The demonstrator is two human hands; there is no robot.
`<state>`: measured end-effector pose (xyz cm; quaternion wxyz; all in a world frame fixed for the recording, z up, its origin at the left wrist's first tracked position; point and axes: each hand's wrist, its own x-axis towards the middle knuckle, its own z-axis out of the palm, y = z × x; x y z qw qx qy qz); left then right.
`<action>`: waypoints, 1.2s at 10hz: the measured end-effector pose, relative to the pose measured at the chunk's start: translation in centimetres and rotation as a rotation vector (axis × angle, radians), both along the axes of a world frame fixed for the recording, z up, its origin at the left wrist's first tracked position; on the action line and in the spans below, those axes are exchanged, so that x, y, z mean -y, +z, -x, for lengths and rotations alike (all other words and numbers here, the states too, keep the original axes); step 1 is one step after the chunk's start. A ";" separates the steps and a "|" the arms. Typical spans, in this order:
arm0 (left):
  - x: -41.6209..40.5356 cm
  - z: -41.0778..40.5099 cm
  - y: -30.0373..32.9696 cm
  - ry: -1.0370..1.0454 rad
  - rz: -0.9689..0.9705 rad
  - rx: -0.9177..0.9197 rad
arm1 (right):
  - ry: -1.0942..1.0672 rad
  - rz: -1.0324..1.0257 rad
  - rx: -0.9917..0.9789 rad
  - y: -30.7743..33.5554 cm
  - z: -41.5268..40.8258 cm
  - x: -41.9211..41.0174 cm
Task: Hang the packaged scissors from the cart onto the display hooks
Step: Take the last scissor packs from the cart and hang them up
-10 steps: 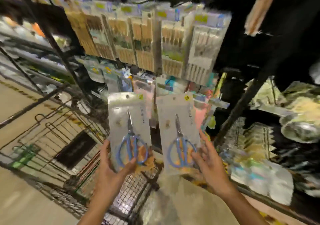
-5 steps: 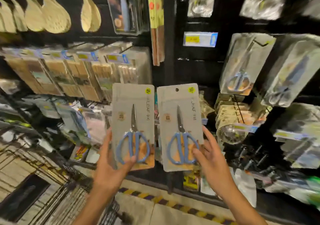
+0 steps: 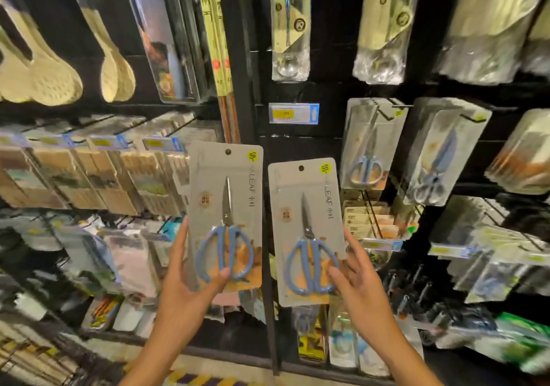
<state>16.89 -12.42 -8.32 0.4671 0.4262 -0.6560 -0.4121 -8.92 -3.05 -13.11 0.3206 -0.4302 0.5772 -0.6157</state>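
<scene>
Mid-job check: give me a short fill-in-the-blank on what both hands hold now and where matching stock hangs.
1. Each hand holds one pack of ____-handled scissors.
2. The left hand holds its left pack ____ than the right pack in the right hand.
3. Matching hung scissors are on a hook to the ____ of both packs.

Missing words: blue; higher; right
</scene>
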 end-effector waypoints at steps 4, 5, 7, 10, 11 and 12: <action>7.4 0.1 2.4 -0.096 0.101 -0.110 | -0.091 -0.004 -0.073 1.6 -0.9 5.9; 9.1 -0.1 2.8 -0.098 0.105 -0.111 | -0.111 -0.003 -0.075 1.5 -1.1 7.2; 11.1 -0.2 2.7 -0.101 0.175 -0.104 | -0.141 -0.015 -0.087 0.9 -0.7 9.1; 12.3 0.7 1.9 -0.111 0.241 -0.096 | -0.177 0.038 -0.088 0.6 0.0 11.1; 12.6 1.2 1.8 -0.094 0.245 -0.100 | -0.189 0.039 -0.093 0.8 0.1 11.6; 12.8 1.6 1.8 -0.089 0.223 -0.148 | -0.176 0.046 -0.084 1.0 0.4 11.9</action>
